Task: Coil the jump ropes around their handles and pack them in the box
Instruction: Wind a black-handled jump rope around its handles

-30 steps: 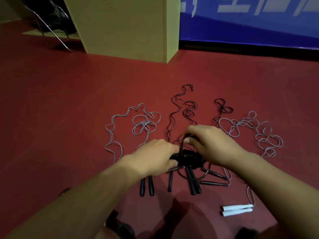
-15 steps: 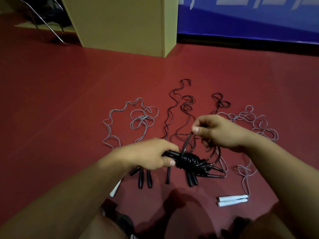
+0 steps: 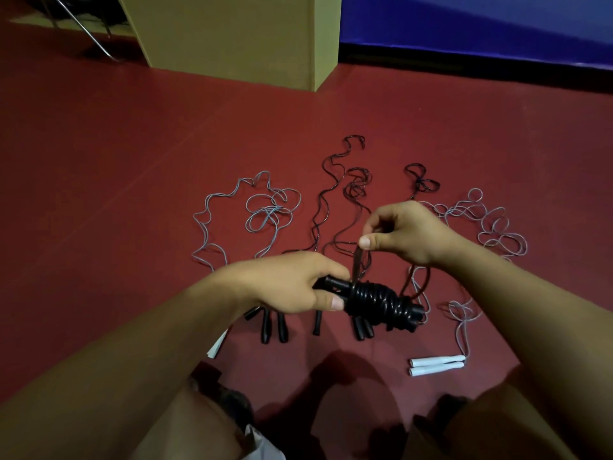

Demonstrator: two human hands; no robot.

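Observation:
My left hand grips the left end of a pair of black handles with black rope coiled thickly around them, the black jump rope bundle, held level above the floor. My right hand pinches the free end of that black rope just above the coil. On the red floor lie other loose jump ropes: a grey rope at the left, black ropes in the middle, a grey rope with white handles at the right. Several black handles lie under my left hand.
A tall tan cardboard box stands on the floor at the back. A blue wall panel runs along the back right. Metal chair legs show at the back left. My knees fill the bottom edge.
The last loose loops have been wound onto the handles, so the coil is thicker. My right hand has lifted the short free rope end above the coil. The bundle sits a little further right.

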